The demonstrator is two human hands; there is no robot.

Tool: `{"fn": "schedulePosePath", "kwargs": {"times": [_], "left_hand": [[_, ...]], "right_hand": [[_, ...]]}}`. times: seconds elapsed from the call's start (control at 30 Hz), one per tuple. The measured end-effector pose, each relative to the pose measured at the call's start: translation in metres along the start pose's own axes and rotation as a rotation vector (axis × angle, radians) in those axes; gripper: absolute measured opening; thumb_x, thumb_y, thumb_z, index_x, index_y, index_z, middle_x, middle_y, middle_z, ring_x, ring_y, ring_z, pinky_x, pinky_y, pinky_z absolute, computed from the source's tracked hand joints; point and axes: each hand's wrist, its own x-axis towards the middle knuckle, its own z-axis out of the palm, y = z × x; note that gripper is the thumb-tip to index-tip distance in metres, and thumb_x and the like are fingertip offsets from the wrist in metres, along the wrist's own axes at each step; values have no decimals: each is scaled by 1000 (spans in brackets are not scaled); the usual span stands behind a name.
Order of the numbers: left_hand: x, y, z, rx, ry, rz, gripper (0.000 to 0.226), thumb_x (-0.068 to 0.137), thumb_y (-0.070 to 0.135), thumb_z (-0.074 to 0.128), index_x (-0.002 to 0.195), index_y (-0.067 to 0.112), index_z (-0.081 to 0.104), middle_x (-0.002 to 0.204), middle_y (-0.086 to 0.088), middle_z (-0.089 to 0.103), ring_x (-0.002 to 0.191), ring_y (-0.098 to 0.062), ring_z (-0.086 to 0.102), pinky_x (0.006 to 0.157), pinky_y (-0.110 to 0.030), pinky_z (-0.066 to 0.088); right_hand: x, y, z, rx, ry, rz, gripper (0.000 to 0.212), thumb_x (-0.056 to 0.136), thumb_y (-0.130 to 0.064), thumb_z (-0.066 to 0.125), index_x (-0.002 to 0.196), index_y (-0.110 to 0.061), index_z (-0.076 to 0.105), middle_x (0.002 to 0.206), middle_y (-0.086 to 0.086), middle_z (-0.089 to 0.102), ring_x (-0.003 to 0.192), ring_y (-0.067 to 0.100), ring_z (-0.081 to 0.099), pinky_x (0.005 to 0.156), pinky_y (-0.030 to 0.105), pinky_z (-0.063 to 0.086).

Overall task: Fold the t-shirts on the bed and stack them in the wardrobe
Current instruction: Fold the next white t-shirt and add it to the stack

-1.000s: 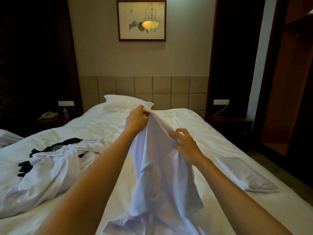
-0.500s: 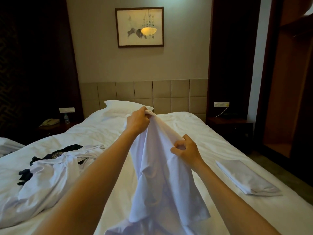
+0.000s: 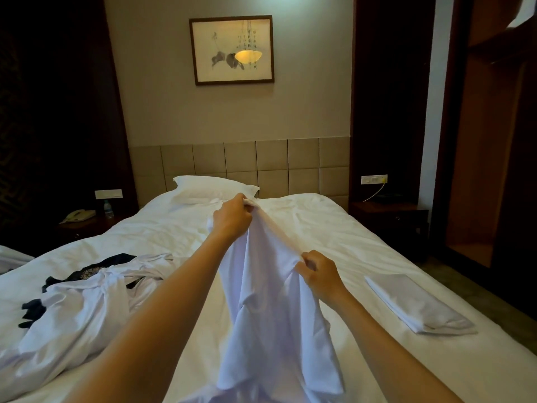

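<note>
While left hand (image 3: 232, 219) grips white t-shirt (image 3: 270, 309) top, right hand (image 3: 319, 274) pinches its edge lower.

A framed picture (image 3: 231, 50) hangs on the beige wall (image 3: 305, 97) above a padded headboard (image 3: 290, 161), beside a dark nightstand (image 3: 389, 212).

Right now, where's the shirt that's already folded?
In the head view, the folded shirt lies on the bed near its right edge, just right of the right hand, on the wardrobe side.
</note>
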Motion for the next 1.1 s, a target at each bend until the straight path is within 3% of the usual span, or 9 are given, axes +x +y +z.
{"fn": "schedulePosePath", "kwargs": {"times": [0.1,0.23,0.37,0.47,0.57,0.7,0.83,0.93,1.1], "left_hand": [[-1,-1,4,-144,-2,-10,18,96,6,38,104,2,53,101,-14,59,96,-32,55,82,-38,45],[-8,0,6,-398,-24,-66,18,91,-4,33,94,3,49,92,-11,51,86,-25,45,66,-29,36],[-11,1,11,-657,84,-197,18,91,11,34,88,6,52,89,-9,50,86,-22,43,75,-33,36],[-12,5,13,-808,100,-287,18,82,24,35,79,10,46,79,-8,43,80,-20,38,67,-30,34],[-7,3,13,-750,118,-308,27,92,12,33,65,13,35,68,-3,35,69,-17,32,58,-27,26],[-2,-5,8,-528,159,-261,36,93,7,31,58,11,31,63,-4,35,62,-18,31,62,-32,27],[-1,-18,10,-421,174,-294,37,96,8,30,59,9,34,66,-7,40,78,-24,39,70,-31,28],[1,-22,8,-392,172,-310,31,97,9,28,72,1,45,83,-16,47,84,-26,41,75,-34,32],[6,-26,1,-364,185,-322,30,97,11,28,78,-1,47,88,-16,47,86,-28,42,75,-35,31]], "right_hand": [[2,5,0,85,73,29,38,93,-13,53,61,-14,31,58,-2,29,54,12,26,46,16,26],[5,9,2,131,149,69,34,95,-25,52,66,-14,39,61,0,39,55,11,35,51,15,29],[5,8,0,193,178,116,16,94,-28,55,90,-16,45,77,2,53,66,15,48,54,19,38],[8,9,-2,109,120,159,9,96,-23,54,97,-15,53,83,0,54,74,15,52,62,22,40],[8,9,-7,26,51,121,26,96,-26,54,74,-11,54,66,2,48,58,11,41,53,18,32],[2,5,-12,149,24,83,25,87,-37,64,89,-19,46,54,0,43,47,12,35,43,16,31],[-2,-5,-19,88,-105,-4,33,75,-25,79,85,-27,48,71,-1,54,63,14,48,49,16,37],[-3,-6,-26,4,-200,-5,35,72,-18,81,81,-29,49,83,1,61,70,13,55,57,15,41],[-5,10,-37,-185,-332,11,23,72,-20,82,89,-14,69,87,3,66,82,15,58,69,20,42]]}}
